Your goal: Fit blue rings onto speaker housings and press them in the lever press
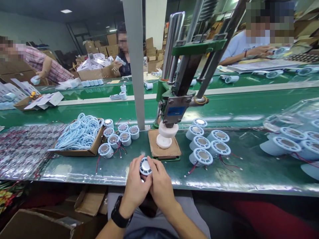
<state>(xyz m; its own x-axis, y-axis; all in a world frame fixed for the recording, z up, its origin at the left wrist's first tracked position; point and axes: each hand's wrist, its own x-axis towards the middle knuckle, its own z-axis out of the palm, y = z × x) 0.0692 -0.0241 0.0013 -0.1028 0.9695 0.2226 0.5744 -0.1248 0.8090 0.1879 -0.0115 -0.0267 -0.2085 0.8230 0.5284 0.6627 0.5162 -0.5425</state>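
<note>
Both my hands hold one light-blue round part (145, 166) with a silver disc in its centre, over the front edge of the green bench. My left hand (137, 182) wraps round its left side, and a black watch is on that wrist. My right hand (160, 181) grips it from the right. Behind my hands stands a press with a white round head (168, 130) above a white cup (163, 142) on a brown pad (154, 150). Similar blue parts (114, 140) with red and black wires stand to the left, and more (200, 143) to the right.
A cardboard box (96, 146) of blue rings sits at left, beside wired metal parts (30, 149) on plastic. Flanged blue parts (286, 144) lie at far right. A grey post (136, 66) rises behind the bench. Across the green conveyor (107, 114), several people handle items.
</note>
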